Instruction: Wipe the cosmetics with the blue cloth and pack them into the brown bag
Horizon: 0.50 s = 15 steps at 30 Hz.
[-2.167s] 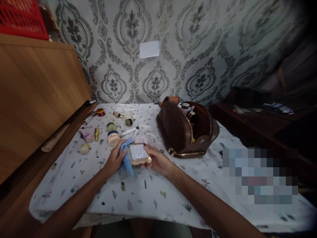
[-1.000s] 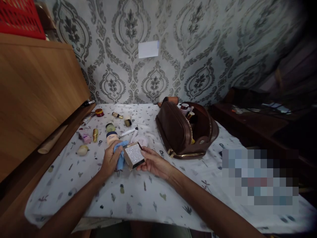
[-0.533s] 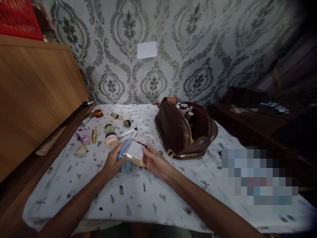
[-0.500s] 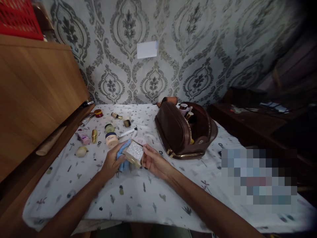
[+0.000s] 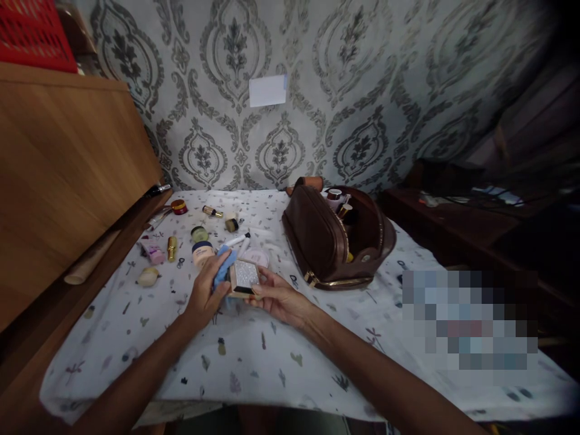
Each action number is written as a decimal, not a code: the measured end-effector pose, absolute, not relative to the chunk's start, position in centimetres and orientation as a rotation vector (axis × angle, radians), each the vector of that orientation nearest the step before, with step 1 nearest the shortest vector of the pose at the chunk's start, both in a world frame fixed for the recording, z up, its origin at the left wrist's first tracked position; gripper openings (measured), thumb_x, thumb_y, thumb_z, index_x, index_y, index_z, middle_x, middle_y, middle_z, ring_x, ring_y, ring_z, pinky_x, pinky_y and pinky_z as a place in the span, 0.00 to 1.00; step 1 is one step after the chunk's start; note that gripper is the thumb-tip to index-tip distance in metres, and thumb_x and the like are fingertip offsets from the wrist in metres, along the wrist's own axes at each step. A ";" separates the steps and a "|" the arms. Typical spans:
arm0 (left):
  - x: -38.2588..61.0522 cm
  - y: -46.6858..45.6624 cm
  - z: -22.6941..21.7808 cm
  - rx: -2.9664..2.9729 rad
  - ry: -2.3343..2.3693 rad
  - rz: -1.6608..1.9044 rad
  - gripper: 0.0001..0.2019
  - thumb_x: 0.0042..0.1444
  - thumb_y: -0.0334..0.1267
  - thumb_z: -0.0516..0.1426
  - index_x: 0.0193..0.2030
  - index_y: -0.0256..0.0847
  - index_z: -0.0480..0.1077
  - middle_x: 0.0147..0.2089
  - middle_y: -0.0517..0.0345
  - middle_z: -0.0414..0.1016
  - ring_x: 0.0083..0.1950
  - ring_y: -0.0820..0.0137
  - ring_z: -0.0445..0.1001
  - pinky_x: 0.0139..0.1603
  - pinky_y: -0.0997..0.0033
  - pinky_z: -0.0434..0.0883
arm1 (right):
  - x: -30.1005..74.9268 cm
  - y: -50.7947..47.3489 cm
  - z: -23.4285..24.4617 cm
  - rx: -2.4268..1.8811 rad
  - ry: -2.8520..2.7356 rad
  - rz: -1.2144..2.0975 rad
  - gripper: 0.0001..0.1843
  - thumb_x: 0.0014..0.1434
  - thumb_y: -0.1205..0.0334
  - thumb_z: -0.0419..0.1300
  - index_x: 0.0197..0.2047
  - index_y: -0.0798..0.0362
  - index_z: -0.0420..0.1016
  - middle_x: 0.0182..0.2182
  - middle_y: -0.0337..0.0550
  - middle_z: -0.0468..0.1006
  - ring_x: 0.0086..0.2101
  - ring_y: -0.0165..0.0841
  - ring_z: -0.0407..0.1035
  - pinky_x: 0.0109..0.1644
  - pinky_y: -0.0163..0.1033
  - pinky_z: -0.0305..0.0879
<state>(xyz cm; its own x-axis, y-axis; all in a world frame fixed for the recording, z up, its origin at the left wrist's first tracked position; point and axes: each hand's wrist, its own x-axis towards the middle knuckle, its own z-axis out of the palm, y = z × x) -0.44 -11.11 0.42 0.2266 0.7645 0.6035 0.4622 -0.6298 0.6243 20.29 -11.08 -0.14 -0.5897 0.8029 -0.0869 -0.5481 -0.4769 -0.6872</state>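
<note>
Above the table, my right hand [image 5: 281, 299] grips a glittery silver compact case [image 5: 246, 275] with a gold edge, its fingers around the right side. My left hand [image 5: 203, 296] is closed on a blue cloth [image 5: 224, 263] and presses it against the compact's left side. Just behind my hands stand a beige cream jar [image 5: 202, 252] with a dark lid and a round pale pink case [image 5: 258, 258], partly hidden. A white tube [image 5: 234, 240] with a dark tip lies behind them.
An open brown cosmetic bag [image 5: 317, 232] with bottles inside stands to the right. Left on the patterned cloth are a gold lipstick [image 5: 171, 248], a pink tube [image 5: 153, 251], a green jar [image 5: 199, 234] and a red jar [image 5: 179, 207]. A wooden cabinet [image 5: 72, 163] borders the left.
The compact has turned and tilted in my hands, so its dark and gold front edge now faces me. The blue cloth has shifted along its left side.
</note>
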 end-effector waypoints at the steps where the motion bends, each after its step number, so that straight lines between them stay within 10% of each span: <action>1: -0.4 -11.2 0.4 2.234 1.096 1.328 0.27 0.66 0.49 0.50 0.69 0.45 0.58 0.66 0.45 0.66 0.66 0.55 0.64 0.64 0.53 0.63 | 20.2 -11.1 -0.2 -0.527 -0.771 2.085 0.33 0.44 0.69 0.75 0.51 0.53 0.66 0.38 0.40 0.80 0.32 0.29 0.77 0.34 0.31 0.74; 5: -0.4 -11.3 0.3 2.322 0.980 1.211 0.35 0.63 0.52 0.54 0.73 0.47 0.49 0.72 0.45 0.56 0.72 0.53 0.56 0.68 0.51 0.59 | 20.2 -11.0 -0.3 -0.541 -0.763 2.006 0.31 0.45 0.68 0.75 0.49 0.52 0.65 0.37 0.39 0.80 0.31 0.28 0.77 0.33 0.30 0.74; 15: 0.1 -11.2 0.9 2.361 1.312 1.377 0.18 0.67 0.41 0.51 0.61 0.46 0.69 0.59 0.48 0.69 0.63 0.59 0.67 0.62 0.54 0.67 | 20.6 -10.8 -0.3 -0.570 -0.810 1.865 0.25 0.52 0.56 0.72 0.45 0.49 0.63 0.35 0.36 0.80 0.32 0.31 0.79 0.38 0.38 0.76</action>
<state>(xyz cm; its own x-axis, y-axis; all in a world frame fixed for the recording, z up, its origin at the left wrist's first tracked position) 0.13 -11.20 0.86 0.2151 0.7218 0.6578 0.6222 -0.6205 0.4774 20.58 -10.76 -0.31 -0.4046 0.9139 -0.0328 -0.6001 -0.2924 -0.7446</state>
